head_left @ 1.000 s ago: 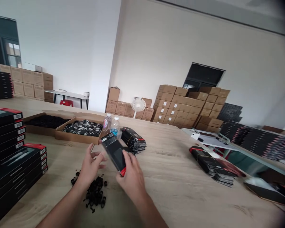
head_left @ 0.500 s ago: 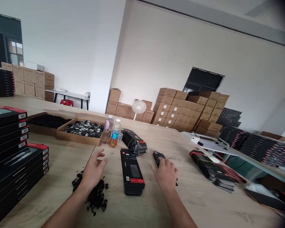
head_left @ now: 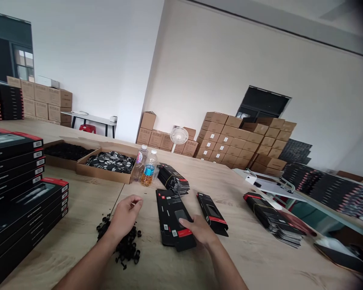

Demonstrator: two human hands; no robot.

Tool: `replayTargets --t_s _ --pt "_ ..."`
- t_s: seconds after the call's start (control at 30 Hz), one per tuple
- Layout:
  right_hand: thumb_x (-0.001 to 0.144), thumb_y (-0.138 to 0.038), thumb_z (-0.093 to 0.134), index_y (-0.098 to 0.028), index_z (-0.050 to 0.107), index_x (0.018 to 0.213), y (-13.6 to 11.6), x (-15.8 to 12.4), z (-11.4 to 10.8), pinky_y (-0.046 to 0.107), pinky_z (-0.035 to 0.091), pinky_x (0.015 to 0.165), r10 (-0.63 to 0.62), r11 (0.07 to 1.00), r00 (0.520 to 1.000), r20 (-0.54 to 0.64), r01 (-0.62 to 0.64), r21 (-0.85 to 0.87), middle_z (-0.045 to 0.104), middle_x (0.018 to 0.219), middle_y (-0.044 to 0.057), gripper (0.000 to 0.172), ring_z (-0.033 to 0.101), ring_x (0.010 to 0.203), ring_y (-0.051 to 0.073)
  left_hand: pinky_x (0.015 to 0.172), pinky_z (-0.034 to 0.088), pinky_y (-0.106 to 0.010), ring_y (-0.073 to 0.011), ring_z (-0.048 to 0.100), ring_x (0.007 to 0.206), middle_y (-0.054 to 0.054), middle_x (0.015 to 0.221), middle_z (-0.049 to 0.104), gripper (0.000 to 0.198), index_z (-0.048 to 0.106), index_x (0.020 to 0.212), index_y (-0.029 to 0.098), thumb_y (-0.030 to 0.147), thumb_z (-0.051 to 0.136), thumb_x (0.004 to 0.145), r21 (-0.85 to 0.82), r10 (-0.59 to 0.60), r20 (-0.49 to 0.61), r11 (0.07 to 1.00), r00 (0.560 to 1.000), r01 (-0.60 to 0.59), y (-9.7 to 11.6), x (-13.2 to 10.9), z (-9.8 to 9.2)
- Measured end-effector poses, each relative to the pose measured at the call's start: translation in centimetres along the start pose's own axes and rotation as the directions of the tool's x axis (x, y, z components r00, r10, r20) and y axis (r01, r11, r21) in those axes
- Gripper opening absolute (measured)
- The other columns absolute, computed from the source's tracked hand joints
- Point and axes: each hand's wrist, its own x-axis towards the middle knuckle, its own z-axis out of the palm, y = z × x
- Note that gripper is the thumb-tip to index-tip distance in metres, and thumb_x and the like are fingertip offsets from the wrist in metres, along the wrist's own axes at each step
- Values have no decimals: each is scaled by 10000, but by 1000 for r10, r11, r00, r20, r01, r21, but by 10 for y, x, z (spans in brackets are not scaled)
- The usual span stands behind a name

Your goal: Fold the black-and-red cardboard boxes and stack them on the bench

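My right hand (head_left: 201, 230) has its thumb on top of a flat folded carton (head_left: 184, 238), black with a red band and a window, at its near right corner. This carton is skewed over another flat carton (head_left: 163, 209) beneath it. My left hand (head_left: 127, 213) hovers over a heap of small black plastic clips (head_left: 128, 249), its fingers curled closed; whatever they may hold is hidden. Right of the flat cartons lies an opened-out black carton (head_left: 212, 213), its end flap sticking out toward me, with no hand on it.
Banded carton bundles lie behind (head_left: 173, 179) and at right (head_left: 272, 219). Two bottles (head_left: 148, 169) stand beside an open tray (head_left: 103, 173) of black-and-white pieces; another tray (head_left: 53, 163) holds black parts. Stacked finished boxes (head_left: 39, 213) rise at left.
My right hand has left the opened-out carton and moved left onto the flat cartons, where the top one has shifted right. My left hand's fingers have closed.
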Motion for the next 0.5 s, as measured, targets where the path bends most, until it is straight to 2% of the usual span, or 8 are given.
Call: replayTargets --t_s 0.07,0.13,0.23,0.3,0.33,0.37,0.4,0.5 --pt "731 -607 658 -168 701 645 -3 -12 -8 297 412 575 0 980 993 120 -24 197 698 642 52 449 620 613 216 538 353 -263 -139 476 520 28 569 533 324 670 690 183 465 571 814 -31 -28 79 999 997 30 2 -2 3" --pt "745 -645 634 -159 708 672 -15 -21 -9 300 440 604 -31 939 990 138 -18 342 692 637 52 497 623 630 215 506 344 -255 -127 470 489 21 546 530 409 670 652 165 508 542 833 -71 -59 176 995 983 73 6 -7 7" --pt "744 -660 634 -158 690 697 -47 -23 11 309 474 666 -123 867 992 -10 112 485 698 670 52 507 637 699 228 519 425 -258 -163 590 582 -38 645 644 487 716 749 145 572 505 847 -156 -86 380 975 921 156 14 -16 13" --pt "755 -669 616 -161 669 709 -71 -19 34 307 477 670 -180 830 976 -122 217 515 705 711 54 513 628 711 227 589 514 -293 -202 659 724 -83 819 720 441 727 899 150 558 581 815 -269 -99 518 924 849 272 17 -21 13" --pt "773 -670 592 -163 666 731 -80 -16 47 307 477 670 -212 811 966 -151 260 524 706 731 55 514 624 716 225 633 548 -320 -215 672 783 -96 904 733 416 716 966 159 526 642 785 -328 -110 551 883 827 336 19 -21 12" --pt "804 -672 547 -170 657 733 -88 -14 59 301 471 655 -232 804 955 -185 295 517 696 719 50 519 615 693 215 670 570 -348 -224 678 825 -104 972 735 411 701 1015 166 483 695 754 -384 -124 551 840 825 383 19 -21 10" --pt "839 -668 490 -177 643 719 -92 -12 69 295 458 624 -244 808 945 -216 321 494 675 678 40 528 597 645 202 685 583 -365 -232 681 851 -110 1017 733 417 689 1042 169 444 728 731 -425 -144 517 813 844 398 20 -20 7" --pt "922 -559 376 -197 605 660 -90 -17 90 281 403 563 -322 874 916 -238 384 298 607 590 18 503 538 551 174 662 602 -364 -245 690 876 -113 1030 736 372 680 1031 161 380 717 732 -447 -190 337 830 922 334 19 -13 -1"
